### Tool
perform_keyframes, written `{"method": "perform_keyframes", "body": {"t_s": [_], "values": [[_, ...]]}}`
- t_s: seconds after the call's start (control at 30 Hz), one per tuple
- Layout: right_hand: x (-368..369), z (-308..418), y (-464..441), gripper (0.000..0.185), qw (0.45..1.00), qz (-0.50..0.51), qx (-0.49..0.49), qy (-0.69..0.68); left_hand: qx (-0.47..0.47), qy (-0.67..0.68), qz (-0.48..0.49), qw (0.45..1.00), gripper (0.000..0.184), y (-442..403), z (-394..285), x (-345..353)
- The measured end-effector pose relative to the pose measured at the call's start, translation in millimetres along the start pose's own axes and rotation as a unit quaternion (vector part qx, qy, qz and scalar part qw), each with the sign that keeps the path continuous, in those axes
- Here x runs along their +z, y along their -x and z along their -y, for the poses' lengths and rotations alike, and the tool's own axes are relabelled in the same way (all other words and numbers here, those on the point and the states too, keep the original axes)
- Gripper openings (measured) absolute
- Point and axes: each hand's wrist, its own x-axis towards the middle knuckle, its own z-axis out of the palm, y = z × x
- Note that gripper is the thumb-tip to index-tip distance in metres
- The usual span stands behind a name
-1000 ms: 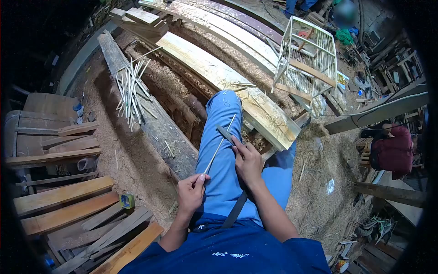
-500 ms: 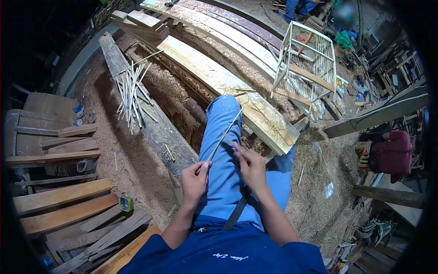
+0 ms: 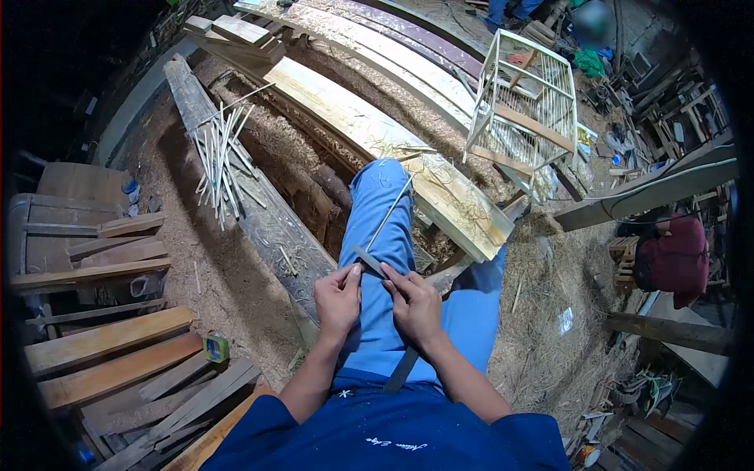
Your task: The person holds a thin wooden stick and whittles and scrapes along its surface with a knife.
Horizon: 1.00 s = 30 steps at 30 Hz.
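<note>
My left hand (image 3: 337, 304) is closed, thumb and fingers pinching the near end of a thin wooden stick (image 3: 390, 213). The stick points up and away over my jeans-covered thigh. My right hand (image 3: 417, 308) is closed around a small knife (image 3: 370, 262); its grey, flat blade lies across the stick close to my left thumb, and the handle is hidden in the fingers. Ahead on the left, a loose bundle of similar pale sticks (image 3: 222, 166) rests on a rough plank (image 3: 271, 228).
A long pale board (image 3: 338, 102) with shavings runs beyond my knee. To its right stands a slatted wooden frame (image 3: 525, 110). Planks (image 3: 110, 339) and a yellow-green tape measure (image 3: 216, 349) lie at left. A person in blue trousers (image 3: 510, 11) is at the far edge.
My right hand has moved left and turned, bringing the blade across the stick beside my left hand. The stick's far end has shifted slightly left and nearer.
</note>
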Motion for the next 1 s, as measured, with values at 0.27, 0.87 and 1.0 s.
{"method": "perform_keyframes", "body": {"t_s": [0.27, 0.87, 1.0], "values": [[-2, 0, -6, 0.031, 0.998, -0.01, 0.051, 0.028, -0.013, 0.022, -0.01, 1.0, 0.023, 33, 1, -15], [-17, -30, -46, 0.033, 0.998, -0.065, 0.013, -0.014, -0.01, -0.036, -0.014, 0.999, 0.023, 62, -5, -42], [-5, -13, -27, 0.033, 0.998, -0.033, -0.039, -0.025, 0.007, 0.003, 0.02, 1.0, 0.023, 11, -11, -11]]}}
